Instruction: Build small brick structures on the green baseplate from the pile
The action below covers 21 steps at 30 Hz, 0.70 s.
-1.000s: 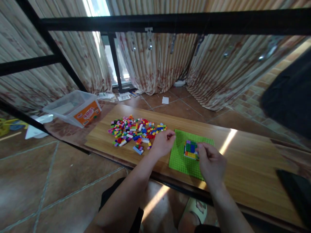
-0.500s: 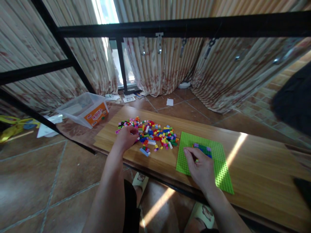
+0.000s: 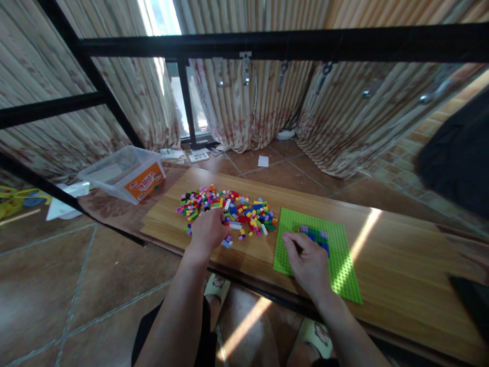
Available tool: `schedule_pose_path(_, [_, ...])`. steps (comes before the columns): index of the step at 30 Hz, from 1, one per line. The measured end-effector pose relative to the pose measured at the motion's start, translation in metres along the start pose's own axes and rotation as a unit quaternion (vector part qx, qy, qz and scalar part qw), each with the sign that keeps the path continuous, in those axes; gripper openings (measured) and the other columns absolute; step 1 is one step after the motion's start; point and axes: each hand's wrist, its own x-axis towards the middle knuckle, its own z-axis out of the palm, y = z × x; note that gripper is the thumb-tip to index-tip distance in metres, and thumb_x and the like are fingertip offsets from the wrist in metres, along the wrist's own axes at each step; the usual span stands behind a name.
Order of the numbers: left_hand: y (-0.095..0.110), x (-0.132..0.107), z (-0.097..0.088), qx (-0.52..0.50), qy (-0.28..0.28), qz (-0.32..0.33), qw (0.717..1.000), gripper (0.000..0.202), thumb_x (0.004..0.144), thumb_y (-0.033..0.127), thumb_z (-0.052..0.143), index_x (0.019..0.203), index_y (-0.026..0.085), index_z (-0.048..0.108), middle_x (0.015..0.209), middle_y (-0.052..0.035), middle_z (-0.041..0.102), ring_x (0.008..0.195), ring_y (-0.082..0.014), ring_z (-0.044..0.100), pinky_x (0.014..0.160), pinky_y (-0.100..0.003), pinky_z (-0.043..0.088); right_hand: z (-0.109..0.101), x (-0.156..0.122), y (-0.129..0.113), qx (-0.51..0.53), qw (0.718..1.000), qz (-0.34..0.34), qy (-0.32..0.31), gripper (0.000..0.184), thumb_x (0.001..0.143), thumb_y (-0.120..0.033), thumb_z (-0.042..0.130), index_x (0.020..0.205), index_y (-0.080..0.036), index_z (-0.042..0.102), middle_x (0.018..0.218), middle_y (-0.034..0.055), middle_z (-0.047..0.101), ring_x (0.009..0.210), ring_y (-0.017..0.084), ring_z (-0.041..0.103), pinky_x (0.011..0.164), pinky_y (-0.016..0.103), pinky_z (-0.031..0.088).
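Loose toy building bricks (image 3: 255,211) in many colours lie in a spread heap on the wooden bench top. My left hand (image 3: 209,230) is over the near side of this heap, fingers curled downward among the bricks. Its fingertips are mostly hidden, so what they hold cannot be seen. A green studded baseplate (image 3: 346,242) lies to the right of the heap. On it stands a small block of blue, purple and green bricks (image 3: 324,243), partly covered by my right hand (image 3: 307,259). The right thumb and fingers are pinched together above the plate; anything between them is too small or hidden.
A clear plastic box (image 3: 122,176) with an orange label stands beyond the bench's left end. Black metal bars (image 3: 244,47) cross in front of striped curtains. A dark object (image 3: 468,290) lies at the bench's right edge. Papers (image 3: 199,156) lie on the tiled floor.
My left hand has moved right and toward me across the brick heap, uncovering bricks at its left. My right hand stays pinched above the baseplate. The whole view has shifted slightly.
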Motion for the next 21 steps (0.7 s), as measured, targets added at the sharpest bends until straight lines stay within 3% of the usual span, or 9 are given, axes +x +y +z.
schedule_pose_path(9, [0.002, 0.002, 0.007, -0.016, 0.013, 0.022, 1.000, 0.009, 0.071, 0.018, 0.061, 0.079, 0.020, 0.062, 0.081, -0.0056, 0.068, 0.081, -0.0233, 0.064, 0.069, -0.030, 0.044, -0.002, -0.003, -0.003, 0.009, 1.000, -0.003, -0.018, 0.024, 0.093, -0.033, 0.048, 0.088, -0.020, 0.068, 0.085, 0.0046, 0.072, 0.076, 0.017, 0.067, 0.069, 0.026, 0.050])
schedule_pose_path(21, [0.009, 0.005, 0.024, -0.176, -0.027, 0.097, 0.979, 0.010, 0.074, 0.020, 0.061, 0.081, 0.017, 0.068, 0.073, -0.0020, 0.069, 0.067, -0.0148, 0.061, 0.063, -0.024, 0.043, 0.005, -0.003, -0.001, 0.008, 0.999, -0.025, -0.024, 0.023, 0.093, -0.031, 0.050, 0.087, -0.019, 0.068, 0.082, 0.0038, 0.071, 0.074, 0.016, 0.068, 0.067, 0.026, 0.050])
